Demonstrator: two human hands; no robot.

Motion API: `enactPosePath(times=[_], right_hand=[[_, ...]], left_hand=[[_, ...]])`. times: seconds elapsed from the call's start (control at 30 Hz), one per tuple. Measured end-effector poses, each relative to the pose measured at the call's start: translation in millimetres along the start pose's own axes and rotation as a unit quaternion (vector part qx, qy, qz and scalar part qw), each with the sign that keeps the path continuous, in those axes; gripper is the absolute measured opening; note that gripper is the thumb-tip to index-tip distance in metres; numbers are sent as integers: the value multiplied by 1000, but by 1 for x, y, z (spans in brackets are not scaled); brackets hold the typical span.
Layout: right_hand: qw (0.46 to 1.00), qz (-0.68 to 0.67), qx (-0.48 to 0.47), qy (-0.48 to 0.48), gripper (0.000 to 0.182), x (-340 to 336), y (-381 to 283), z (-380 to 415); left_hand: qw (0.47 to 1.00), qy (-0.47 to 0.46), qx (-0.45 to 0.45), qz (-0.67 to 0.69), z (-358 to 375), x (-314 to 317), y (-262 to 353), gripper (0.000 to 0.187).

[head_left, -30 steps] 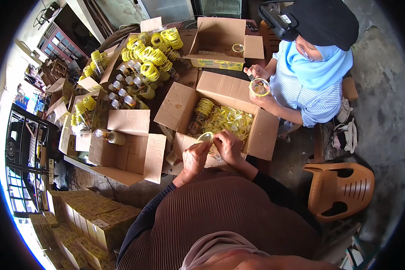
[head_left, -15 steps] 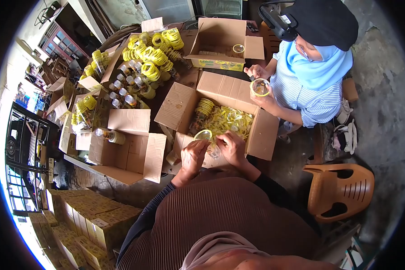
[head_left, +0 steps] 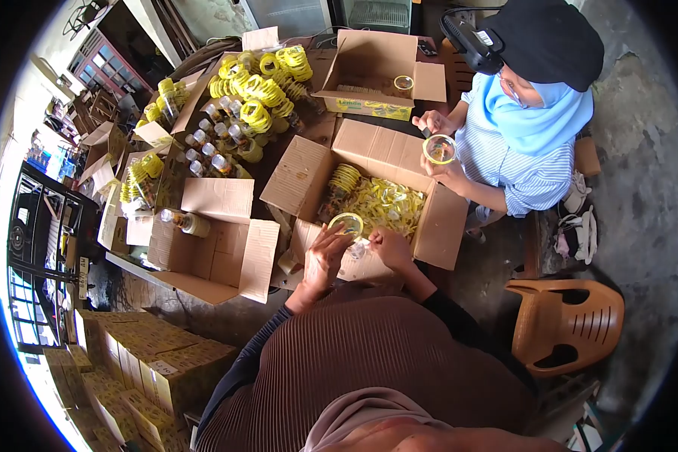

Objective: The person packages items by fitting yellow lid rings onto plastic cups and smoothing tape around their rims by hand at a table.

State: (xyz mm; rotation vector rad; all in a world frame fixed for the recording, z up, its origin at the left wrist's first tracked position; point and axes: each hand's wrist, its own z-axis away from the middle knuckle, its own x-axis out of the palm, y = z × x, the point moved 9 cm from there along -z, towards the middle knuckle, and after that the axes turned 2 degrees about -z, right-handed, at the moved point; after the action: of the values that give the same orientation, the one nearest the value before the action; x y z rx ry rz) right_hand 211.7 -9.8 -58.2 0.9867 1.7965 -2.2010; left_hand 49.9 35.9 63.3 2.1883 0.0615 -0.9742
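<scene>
My left hand [head_left: 324, 260] holds a clear round container with a yellow rim [head_left: 346, 225], tilted so that its round end faces up. My right hand [head_left: 391, 248] is closed just right of it, fingertips pressed together; what they pinch is too small to make out. Some clear crinkled plastic [head_left: 358, 248] shows between my hands. Both hands are over the near edge of an open cardboard box [head_left: 301, 177]. Inside that box lie yellow-and-clear strips [head_left: 394, 203] and a stack of yellow-rimmed pieces [head_left: 343, 181].
Another person [head_left: 497, 151] at right holds a similar yellow-rimmed container [head_left: 439, 149]. An open box [head_left: 203, 252] stands at left with a bottle-like item [head_left: 188, 222]. Bundled yellow rings [head_left: 264, 90] and clear-capped containers [head_left: 211, 151] crowd the table. An orange chair [head_left: 569, 324] stands at right.
My left hand has turned and raised the container slightly, its fingers more extended. My right hand has drawn a little to the right, away from it, with its fingers curled.
</scene>
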Motion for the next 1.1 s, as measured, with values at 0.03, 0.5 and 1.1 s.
enactPosePath(times=[0.03, 0.5, 1.1], right_hand=[[1000, 2, -4, -26, 20, 7, 5, 1], [991, -50, -124, 6, 12, -19, -30, -4], [944, -311, -13, -108, 20, 1, -6, -18]], left_hand=[[1000, 1, 2, -5, 1, 1, -2, 17], [998, -7, 48, -35, 0, -2, 1, 21], [998, -51, 45, -18, -6, 6, 2, 19]])
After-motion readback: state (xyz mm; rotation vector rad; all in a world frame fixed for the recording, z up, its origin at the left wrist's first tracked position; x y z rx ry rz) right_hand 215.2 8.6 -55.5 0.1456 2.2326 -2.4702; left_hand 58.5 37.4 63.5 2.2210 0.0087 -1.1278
